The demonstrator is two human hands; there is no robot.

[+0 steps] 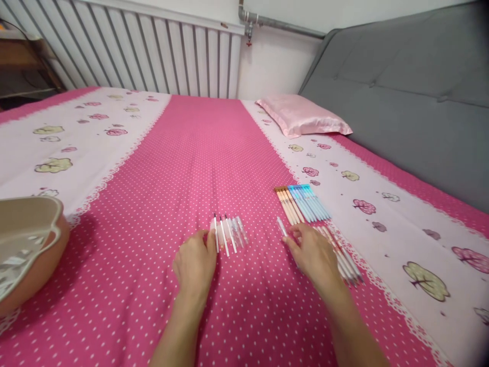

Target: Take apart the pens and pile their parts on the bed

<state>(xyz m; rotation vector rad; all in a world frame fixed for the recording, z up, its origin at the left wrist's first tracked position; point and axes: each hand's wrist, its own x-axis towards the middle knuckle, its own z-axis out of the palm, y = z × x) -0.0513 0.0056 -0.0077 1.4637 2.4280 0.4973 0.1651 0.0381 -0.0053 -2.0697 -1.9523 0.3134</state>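
My left hand [196, 260] is closed, its thumb and fingertips at the leftmost of several thin white pen refills [228, 235] with dark tips. Under and beside these refills lie several translucent tubes [239, 232], in a small row on the bedspread. My right hand [313, 251] is pinched around the lower end of a slim whitish tube [281, 226]; its exact kind is hard to make out. Just beyond that hand are pens with brown tops [289, 205] and light blue pens [308, 203] in a tidy row. More pale pens [346, 260] lie partly hidden behind my right wrist.
A pink and beige basin [57, 239] with whitish pieces inside stands at the left. The pink dotted bedspread [198, 153] covers the bed. A pink pillow [305, 116] lies by the grey headboard [401, 92], and a white radiator [153, 48] is along the wall.
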